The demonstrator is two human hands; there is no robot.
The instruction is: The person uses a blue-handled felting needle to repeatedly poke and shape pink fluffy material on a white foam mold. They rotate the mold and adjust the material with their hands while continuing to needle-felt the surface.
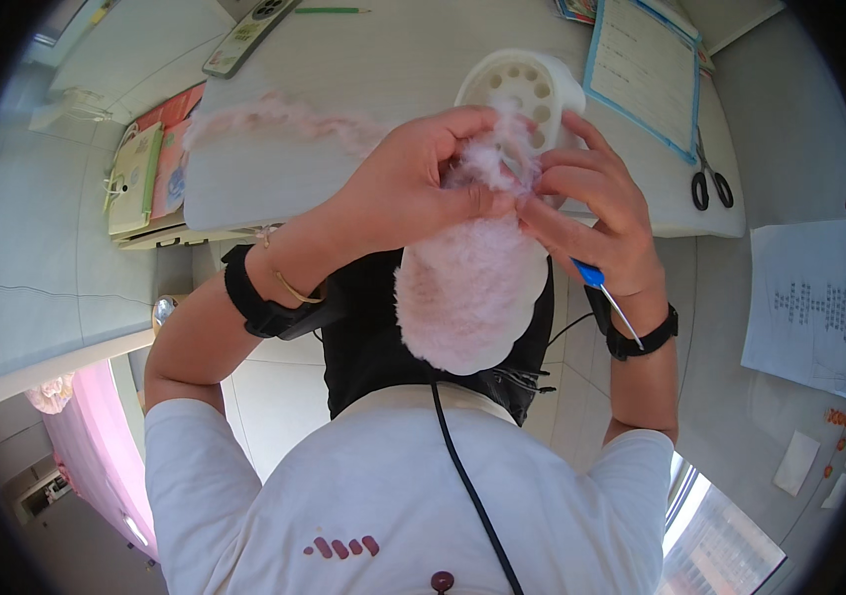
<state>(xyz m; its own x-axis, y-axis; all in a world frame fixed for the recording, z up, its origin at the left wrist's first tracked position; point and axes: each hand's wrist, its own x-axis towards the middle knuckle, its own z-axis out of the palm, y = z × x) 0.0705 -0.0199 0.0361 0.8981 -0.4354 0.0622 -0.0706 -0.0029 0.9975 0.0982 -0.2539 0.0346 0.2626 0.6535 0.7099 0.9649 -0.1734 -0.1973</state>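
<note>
Before me is a slipper with a white, scalloped-edged sole [484, 82] and pale pink fluffy yarn covering [467, 290]. Round hollows mark its far end. My left hand [423, 175] pinches the fluffy yarn near the slipper's middle, thumb toward me. From the other side, the fingertips of my right hand [594, 201] meet the left thumb at the same tuft. A blue-handled hook tool [588, 272] is tucked in my right hand, its metal shaft pointing back toward the wrist. A strand of pink fluffy yarn [281, 119] trails leftward across the table.
On the white table [408, 44] lie a remote control [248, 37], a green pencil [330, 10], a blue-edged clipboard with paper [646, 74] and black-handled scissors [711, 186]. Folders [136, 175] stand past the left edge. A black cable [467, 476] runs down my shirt.
</note>
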